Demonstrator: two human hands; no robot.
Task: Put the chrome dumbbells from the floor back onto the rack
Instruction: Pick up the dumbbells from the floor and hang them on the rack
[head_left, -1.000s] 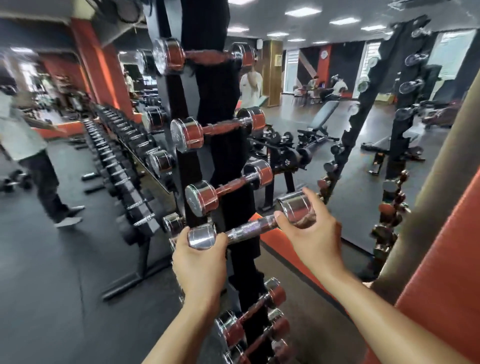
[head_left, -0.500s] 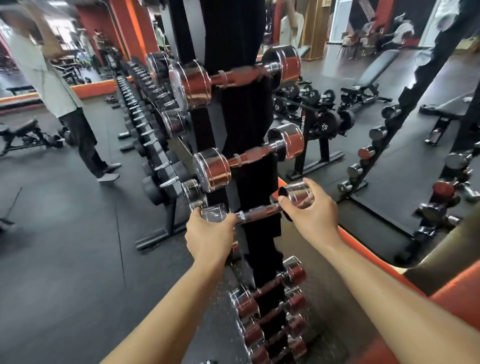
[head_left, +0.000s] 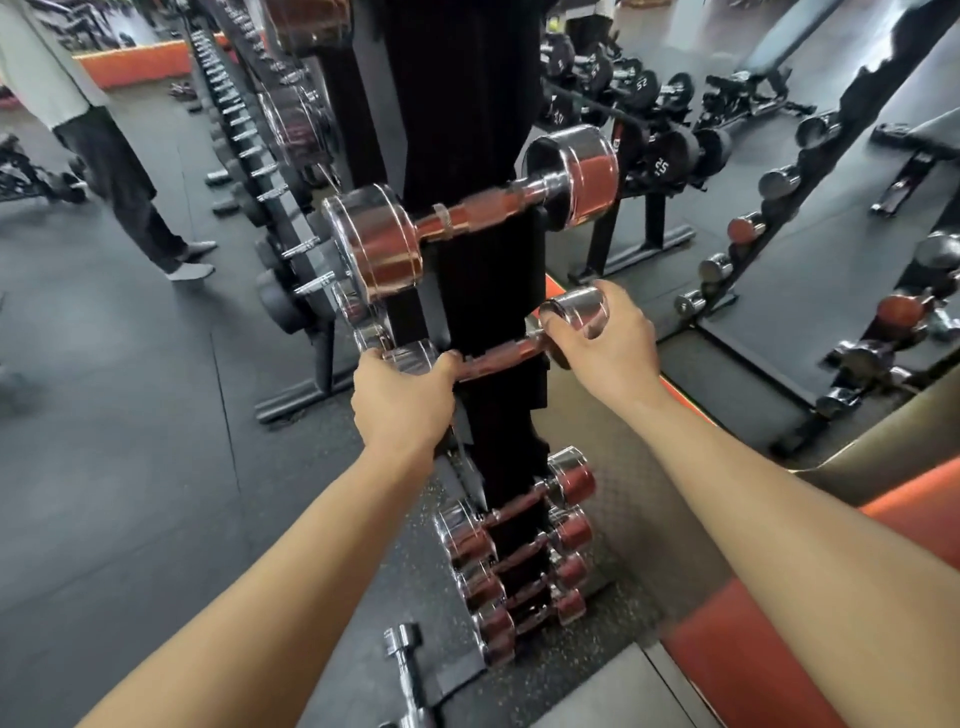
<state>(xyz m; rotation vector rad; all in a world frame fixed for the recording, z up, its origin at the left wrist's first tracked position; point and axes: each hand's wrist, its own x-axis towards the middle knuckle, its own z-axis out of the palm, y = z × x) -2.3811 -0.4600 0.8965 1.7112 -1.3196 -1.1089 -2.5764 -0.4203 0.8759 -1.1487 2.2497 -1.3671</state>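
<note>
I hold one chrome dumbbell level against the black upright rack. My left hand grips its left head, and my right hand grips its right head. The handle lies across the rack's front, under a larger chrome dumbbell resting one tier up. Three smaller chrome dumbbells sit on the lowest tiers. Another small chrome dumbbell lies on the floor mat at the rack's foot, below my left forearm.
A long rack of black dumbbells runs back on the left, with a person standing beside it. A mirror on the right shows a second rack and benches. An orange padded edge is at lower right.
The view has tilted downward and the held dumbbell has come lower along the rack, now against the tier under the larger dumbbell. The dumbbell on the floor has come into view.
</note>
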